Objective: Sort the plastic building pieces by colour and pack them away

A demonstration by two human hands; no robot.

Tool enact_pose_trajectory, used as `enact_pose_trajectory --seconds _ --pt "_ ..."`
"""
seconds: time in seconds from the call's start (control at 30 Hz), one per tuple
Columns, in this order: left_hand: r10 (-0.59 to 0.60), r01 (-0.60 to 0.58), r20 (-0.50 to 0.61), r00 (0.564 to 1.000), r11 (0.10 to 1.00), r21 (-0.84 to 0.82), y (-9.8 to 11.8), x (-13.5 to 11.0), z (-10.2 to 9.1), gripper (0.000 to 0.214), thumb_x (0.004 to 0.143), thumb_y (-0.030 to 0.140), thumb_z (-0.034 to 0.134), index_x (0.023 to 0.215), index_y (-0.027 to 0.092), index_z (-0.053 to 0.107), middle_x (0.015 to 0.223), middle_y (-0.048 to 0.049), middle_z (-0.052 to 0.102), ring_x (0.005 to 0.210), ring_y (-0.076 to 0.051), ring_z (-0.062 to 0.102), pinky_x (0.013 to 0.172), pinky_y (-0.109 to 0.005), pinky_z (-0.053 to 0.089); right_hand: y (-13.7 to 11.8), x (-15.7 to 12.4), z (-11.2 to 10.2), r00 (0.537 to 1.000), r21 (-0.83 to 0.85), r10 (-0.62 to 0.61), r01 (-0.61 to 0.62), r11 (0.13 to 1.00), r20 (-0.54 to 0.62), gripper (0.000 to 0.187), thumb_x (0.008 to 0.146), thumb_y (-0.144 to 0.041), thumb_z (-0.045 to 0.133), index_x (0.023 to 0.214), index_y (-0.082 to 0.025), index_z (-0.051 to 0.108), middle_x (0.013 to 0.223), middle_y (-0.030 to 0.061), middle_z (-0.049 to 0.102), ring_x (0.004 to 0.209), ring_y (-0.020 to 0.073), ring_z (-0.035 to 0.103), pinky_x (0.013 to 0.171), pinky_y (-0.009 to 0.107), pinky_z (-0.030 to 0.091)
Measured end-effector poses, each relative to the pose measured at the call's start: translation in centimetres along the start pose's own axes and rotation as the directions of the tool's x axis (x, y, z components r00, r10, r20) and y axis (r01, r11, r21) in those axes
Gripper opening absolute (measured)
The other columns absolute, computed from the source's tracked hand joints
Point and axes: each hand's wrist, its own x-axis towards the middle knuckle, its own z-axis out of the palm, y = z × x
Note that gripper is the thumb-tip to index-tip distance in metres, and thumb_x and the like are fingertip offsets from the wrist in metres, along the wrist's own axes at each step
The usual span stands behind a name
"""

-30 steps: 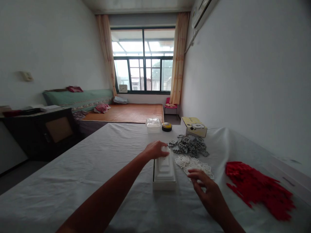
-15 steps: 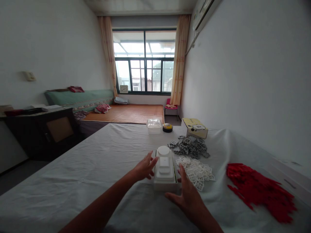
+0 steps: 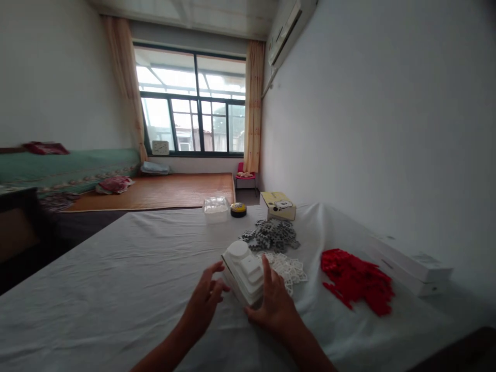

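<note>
A white box (image 3: 243, 273) with stepped, moulded white contents and a round part at its far end is turned at an angle on the cloth-covered table in front of me. My right hand (image 3: 276, 304) grips its right side and near corner, thumb at the front and fingers along the side. At the box's left side is my left hand (image 3: 207, 294), its fingers bent and apart; whether a fingertip touches the box I cannot tell. Just beyond my right hand lies a pile of white lattice pieces (image 3: 291, 268), partly hidden by the box and hand.
Grey interlocking pieces (image 3: 271, 235) are heaped behind the white ones, near a yellow printed box (image 3: 278, 205). A clear plastic container (image 3: 216, 209) and a round black-and-yellow tin (image 3: 238, 209) stand farther back. Red pieces (image 3: 358, 279) and long white boxes (image 3: 413, 266) lie right.
The white box has turned, its far end now pointing left, and my right hand has closed on its side. The whole view has swung to the right.
</note>
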Motion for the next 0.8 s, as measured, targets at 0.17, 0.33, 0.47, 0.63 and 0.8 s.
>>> enact_pose_trajectory --seconds 0.17,0.33,0.47,0.63,0.8 --pt "0.13 -0.131 -0.136 0.982 0.991 0.005 2.0 1.2 -1.6 0.042 0.087 0.046 0.045 0.121 0.021 0.048 0.084 -0.004 0.066 0.081 -0.021 0.067 0.067 -0.034 0.058 0.9 -0.7 -2.3 1.0 0.123 0.002 -0.005 0.992 0.023 0.113 0.058 -0.024 0.069 0.149 -0.019 0.004 0.138 0.0157 0.044 0.126 0.0324 0.042 0.104 0.047 0.035" --pt "0.211 -0.215 -0.228 0.951 0.977 0.01 3.4 2.6 -1.2 0.038 0.087 0.044 0.046 0.118 0.022 0.052 0.094 -0.0049 0.065 0.082 -0.02 0.067 0.062 -0.031 0.058 2.9 0.3 -8.8 1.0 0.241 -0.003 -0.004 0.97 0.029 0.108 0.061 -0.026 0.071 0.15 -0.022 0.009 0.135 0.0134 0.049 0.12 0.0273 0.05 0.099 0.043 0.042" --pt "0.222 -0.228 -0.188 0.957 0.973 -0.012 2.7 4.0 0.4 0.034 0.087 0.042 0.046 0.113 0.023 0.055 0.113 -0.0076 0.059 0.082 -0.019 0.066 0.058 -0.029 0.057 7.4 4.6 -16.2 0.998 0.212 0.028 -0.017 0.977 -0.047 0.105 0.062 -0.028 0.072 0.149 -0.021 0.012 0.124 0.014 0.058 0.101 0.0238 0.062 0.088 0.041 0.049" --pt "0.193 -0.2 -0.128 0.973 0.979 -0.04 -0.2 4.8 2.7 0.032 0.086 0.043 0.047 0.109 0.023 0.058 0.116 -0.0081 0.056 0.078 -0.018 0.066 0.055 -0.028 0.057 16.9 11.5 -23.1 0.954 0.112 0.161 -0.137 0.984 -0.253 0.107 0.055 -0.031 0.078 0.145 -0.012 0.023 0.1 0.0142 0.068 0.079 0.0219 0.066 0.074 0.038 0.052" --pt "0.174 -0.178 -0.097 0.98 0.984 -0.034 -2.6 5.1 2.9 0.034 0.087 0.046 0.047 0.109 0.024 0.059 0.114 -0.0081 0.058 0.077 -0.018 0.065 0.054 -0.027 0.057 25.7 16.4 -25.6 0.853 -0.154 0.439 -0.491 0.857 -0.281 0.108 0.056 -0.04 0.077 0.142 -0.007 0.022 0.107 0.0217 0.065 0.084 0.0256 0.066 0.072 0.038 0.051"
